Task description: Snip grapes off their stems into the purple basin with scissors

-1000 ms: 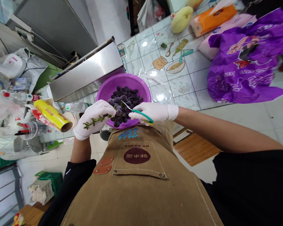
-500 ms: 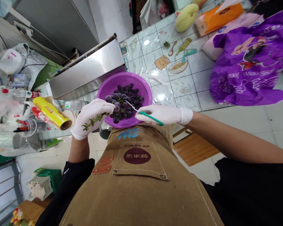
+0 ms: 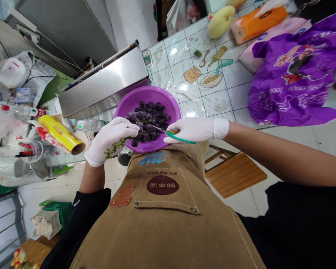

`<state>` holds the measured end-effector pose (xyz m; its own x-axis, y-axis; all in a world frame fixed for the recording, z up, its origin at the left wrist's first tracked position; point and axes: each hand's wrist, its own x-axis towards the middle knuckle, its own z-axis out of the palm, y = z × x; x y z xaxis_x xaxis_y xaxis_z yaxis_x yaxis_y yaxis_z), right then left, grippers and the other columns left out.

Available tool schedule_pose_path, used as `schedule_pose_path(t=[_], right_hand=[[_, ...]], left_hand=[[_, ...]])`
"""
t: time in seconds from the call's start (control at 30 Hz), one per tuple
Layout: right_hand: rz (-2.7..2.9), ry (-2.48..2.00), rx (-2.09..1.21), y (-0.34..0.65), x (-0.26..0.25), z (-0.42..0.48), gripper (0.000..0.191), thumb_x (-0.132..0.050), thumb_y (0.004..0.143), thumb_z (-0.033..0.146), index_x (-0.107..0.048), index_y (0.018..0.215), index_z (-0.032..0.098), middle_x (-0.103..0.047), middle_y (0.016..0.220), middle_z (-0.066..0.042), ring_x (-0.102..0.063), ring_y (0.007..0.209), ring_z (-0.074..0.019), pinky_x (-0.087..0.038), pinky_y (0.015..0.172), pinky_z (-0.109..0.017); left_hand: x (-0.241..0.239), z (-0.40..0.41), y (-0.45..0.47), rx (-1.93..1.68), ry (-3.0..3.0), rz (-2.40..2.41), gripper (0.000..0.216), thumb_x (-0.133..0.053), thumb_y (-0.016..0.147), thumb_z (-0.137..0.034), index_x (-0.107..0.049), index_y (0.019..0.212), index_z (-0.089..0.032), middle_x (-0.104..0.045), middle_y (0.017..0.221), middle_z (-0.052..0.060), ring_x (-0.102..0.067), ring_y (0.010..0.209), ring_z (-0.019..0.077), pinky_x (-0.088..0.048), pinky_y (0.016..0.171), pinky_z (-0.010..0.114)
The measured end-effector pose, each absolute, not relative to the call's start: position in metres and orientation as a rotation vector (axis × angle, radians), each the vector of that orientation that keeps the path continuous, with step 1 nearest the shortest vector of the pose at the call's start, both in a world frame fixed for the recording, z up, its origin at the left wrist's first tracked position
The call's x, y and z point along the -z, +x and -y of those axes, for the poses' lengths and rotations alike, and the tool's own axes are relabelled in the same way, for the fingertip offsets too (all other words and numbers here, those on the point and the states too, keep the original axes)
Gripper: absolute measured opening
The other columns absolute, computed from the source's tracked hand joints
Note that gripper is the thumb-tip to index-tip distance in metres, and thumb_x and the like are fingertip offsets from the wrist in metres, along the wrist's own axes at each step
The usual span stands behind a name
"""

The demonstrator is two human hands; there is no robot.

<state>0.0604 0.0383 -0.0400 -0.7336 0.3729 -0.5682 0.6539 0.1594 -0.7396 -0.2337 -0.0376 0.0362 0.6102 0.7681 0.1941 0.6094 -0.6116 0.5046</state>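
Both my hands wear white gloves. My left hand is closed round a green grape stem that still carries a few dark grapes at its tip. My right hand grips green-handled scissors, whose blades point left at the stem end. Both hands hover over the near rim of a purple bowl that holds several loose dark grapes.
A steel box stands behind the bowl on the tiled counter. A yellow roll, bottles and plastic bags crowd the left. At the right lie a purple bag, an orange pack and a pale green fruit.
The scissors' blades have swung down towards the stem tip. My left hand has tilted the stem lower and nearer the bowl rim.
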Motion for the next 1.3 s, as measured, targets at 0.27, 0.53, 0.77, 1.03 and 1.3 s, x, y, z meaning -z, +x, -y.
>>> schedule_pose_path(t=[0.27,0.53,0.77,1.03,1.3], right_hand=[[-2.243,0.979,1.554,0.067,0.030,-0.042,0.052,-0.073,0.086,0.072,-0.063,0.074,0.023,-0.065,0.071,-0.003,-0.053,0.065,-0.0197,-0.036,0.067,-0.037],[-2.069,1.821,2.460,0.035,0.070,-0.015,0.046,-0.084,0.073,0.049,-0.059,0.101,0.023,-0.068,0.086,-0.001,-0.060,0.079,-0.0200,-0.049,0.079,-0.036],[-2.152,1.820,2.453,-0.013,0.056,-0.007,0.036,-0.079,0.073,0.039,-0.062,0.099,0.021,-0.053,0.076,0.006,-0.047,0.072,-0.0151,-0.041,0.072,-0.032],[-2.297,1.100,2.406,-0.037,0.020,0.003,0.027,-0.075,0.075,0.033,-0.061,0.094,0.021,-0.051,0.073,0.006,-0.046,0.068,-0.0137,-0.039,0.068,-0.031],[-2.390,0.816,2.397,-0.098,0.010,0.048,0.031,-0.075,0.083,0.040,-0.063,0.105,0.022,-0.059,0.078,0.004,-0.048,0.068,-0.0140,-0.044,0.071,-0.031]], left_hand=[[-0.038,0.038,-0.233,-0.582,2.458,-1.098,0.031,-0.052,0.102,0.001,-0.069,0.108,-0.023,-0.083,0.113,0.003,-0.072,0.106,0.0178,-0.061,0.095,0.034],[-0.038,0.044,-0.227,-0.787,2.397,-1.145,0.028,-0.054,0.101,0.000,-0.071,0.100,-0.022,-0.084,0.106,0.005,-0.073,0.100,0.0180,-0.062,0.088,0.033],[-0.048,0.078,-0.236,-0.943,2.295,-1.296,0.023,-0.061,0.101,-0.005,-0.072,0.096,-0.025,-0.085,0.108,0.004,-0.075,0.099,0.0180,-0.063,0.088,0.034],[-0.071,0.161,-0.266,-1.137,2.111,-1.618,0.018,-0.071,0.097,-0.008,-0.073,0.088,-0.024,-0.086,0.106,0.001,-0.076,0.098,0.0189,-0.065,0.085,0.037],[-0.113,0.262,-0.282,-1.262,1.870,-2.054,0.013,-0.080,0.098,-0.023,-0.077,0.086,-0.028,-0.085,0.106,-0.005,-0.076,0.093,0.0195,-0.063,0.076,0.044]])
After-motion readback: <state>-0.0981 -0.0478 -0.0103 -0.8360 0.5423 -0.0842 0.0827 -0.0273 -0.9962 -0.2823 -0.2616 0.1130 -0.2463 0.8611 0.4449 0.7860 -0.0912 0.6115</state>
